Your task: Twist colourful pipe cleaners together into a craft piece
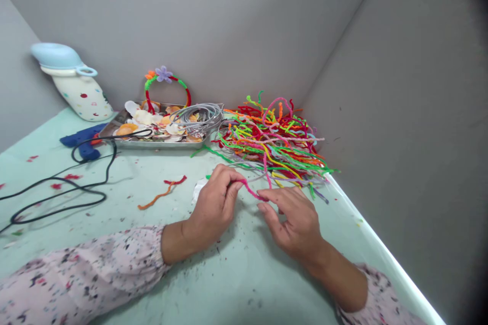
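Observation:
A pink pipe cleaner (249, 190) stretches between my two hands above the table. Its left part is pinched between the thumb and forefinger of my left hand (214, 200). My right hand (293, 221) has its thumb and forefinger curled close about the strand, which bends upward just behind the forefinger. Past my hands lies a heaped pile of pipe cleaners (274, 144) in many colours. A short orange and red twisted piece (162, 196) rests on the table left of my left hand.
A metal tray (160, 145) holds shells and a coil of grey wire (204, 117). A pipe-cleaner headband (188, 94) with flowers stands in it. Leftward are a blue glue gun (86, 137), its black cord (102, 183) and a white bottle (82, 94). Grey walls enclose the back and right.

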`<state>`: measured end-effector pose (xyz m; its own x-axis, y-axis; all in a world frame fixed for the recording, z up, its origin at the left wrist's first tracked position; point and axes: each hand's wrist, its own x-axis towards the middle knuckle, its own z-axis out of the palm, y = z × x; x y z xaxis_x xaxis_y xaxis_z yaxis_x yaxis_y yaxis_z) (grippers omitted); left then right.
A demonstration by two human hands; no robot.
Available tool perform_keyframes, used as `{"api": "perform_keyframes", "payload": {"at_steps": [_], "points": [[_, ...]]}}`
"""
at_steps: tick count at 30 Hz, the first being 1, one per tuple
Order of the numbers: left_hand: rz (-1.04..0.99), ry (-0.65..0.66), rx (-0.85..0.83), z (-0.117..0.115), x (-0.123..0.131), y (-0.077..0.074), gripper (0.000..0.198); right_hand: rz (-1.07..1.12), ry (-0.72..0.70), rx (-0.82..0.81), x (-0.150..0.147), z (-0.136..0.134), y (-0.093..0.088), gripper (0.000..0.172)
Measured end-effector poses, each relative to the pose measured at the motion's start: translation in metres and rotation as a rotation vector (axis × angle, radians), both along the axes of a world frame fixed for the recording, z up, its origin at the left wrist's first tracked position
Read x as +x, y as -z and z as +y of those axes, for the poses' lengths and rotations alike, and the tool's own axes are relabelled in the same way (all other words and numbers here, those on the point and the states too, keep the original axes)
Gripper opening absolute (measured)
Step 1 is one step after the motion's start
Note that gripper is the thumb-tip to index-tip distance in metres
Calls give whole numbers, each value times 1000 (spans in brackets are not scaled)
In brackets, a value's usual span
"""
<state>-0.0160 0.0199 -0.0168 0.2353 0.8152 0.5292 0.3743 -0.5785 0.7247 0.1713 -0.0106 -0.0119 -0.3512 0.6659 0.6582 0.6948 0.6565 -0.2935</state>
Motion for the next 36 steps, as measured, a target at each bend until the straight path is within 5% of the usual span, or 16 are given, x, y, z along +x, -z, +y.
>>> {"api": "perform_keyframes", "payload": {"at_steps": [13,17,21,24,29,36], "points": [[-50,-49,33,0,0,-3,10,-145,79,102,-4,-8,-5,11],[-75,-106,-11,4,-1,-1,10,-139,79,171,-1,-10,-7,21],[-106,-77,-91,4,-1,2,12,-210,-141,213,-2,-16,-9,30],[-123,-48,-126,2,0,2,13,-271,-342,-22,-8,-15,-3,20],[-141,55,-162,-1,-1,0,15,-94,-165,-212,-7,5,12,25],[-105,164,-213,-5,-1,0,15,133,-69,-57,2,12,12,16]]}}
